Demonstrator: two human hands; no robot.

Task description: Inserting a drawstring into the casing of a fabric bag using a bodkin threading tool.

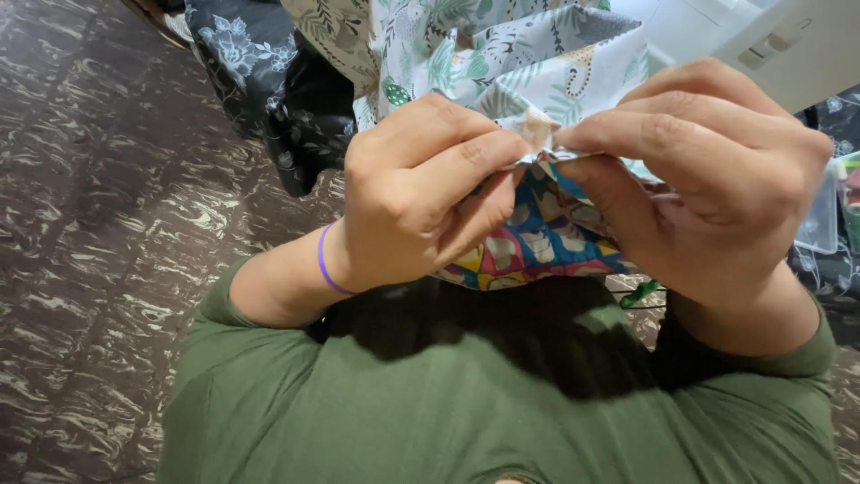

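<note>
There are two hands and two pieces of cloth held between them. One cloth is pale with green leaves [502, 54]. The other is a bright cloth [546, 237] with many colours. The left hand [421, 193] wears one purple band [324, 264] on the wrist. Its thumb and first finger pinch the edge of the pale cloth. The right hand [717, 170] pinches the same edge, just beside the left hand's fingertips. The pale cloth goes up and away from the hands. The bright cloth hangs down under them, between the two palms. One dark flowery cloth [269, 81] lies on the brown swirly floor [98, 269], off to the left. Both arms have green sleeves [403, 412].
</note>
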